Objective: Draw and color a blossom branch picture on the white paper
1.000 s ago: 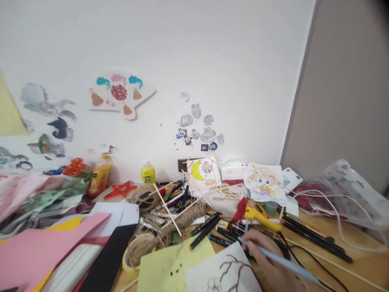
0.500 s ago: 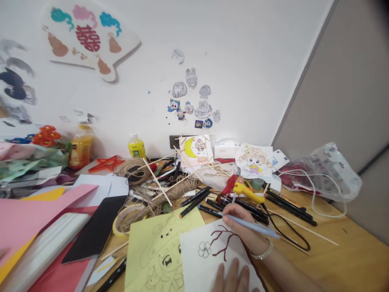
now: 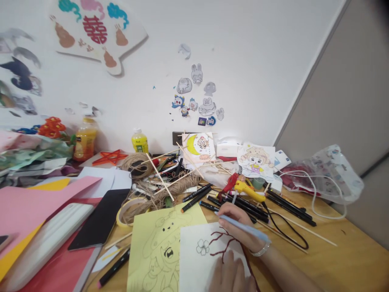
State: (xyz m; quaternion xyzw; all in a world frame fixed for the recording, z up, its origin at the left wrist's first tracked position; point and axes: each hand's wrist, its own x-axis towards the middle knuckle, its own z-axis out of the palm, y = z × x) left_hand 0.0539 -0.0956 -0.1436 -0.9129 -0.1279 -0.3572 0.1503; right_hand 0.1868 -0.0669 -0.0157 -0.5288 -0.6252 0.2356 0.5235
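My right hand (image 3: pixel 238 227), with a bracelet at its wrist, is closed around a light blue pen (image 3: pixel 243 228). It is at the upper edge of a sheet of white paper (image 3: pixel 194 267), and the pen's tip is hidden from me. Dark red branches and an outlined flower (image 3: pixel 202 246) are drawn on this sheet. My left hand (image 3: pixel 231 273) lies on the lower part of the paper, fingers stretched out and holding nothing. Partly under the white sheet is a yellow sheet (image 3: pixel 144 243) with a pencil drawing of a cartoon character.
Several black markers (image 3: pixel 194 200) and a yellow glue gun (image 3: pixel 247 190) lie behind the papers. To the left are a black tablet-like slab (image 3: pixel 101 219), a tape roll (image 3: pixel 121 219) and coloured paper (image 3: pixel 39 202). Twine (image 3: pixel 136 164), thin sticks (image 3: pixel 159 176) and two bottles (image 3: pixel 139 142) are farther back.
My view has shifted slightly. My left hand has slid a little up the paper, nearer the drawn branches. The pen remains in my right hand, its rear end slightly lower.
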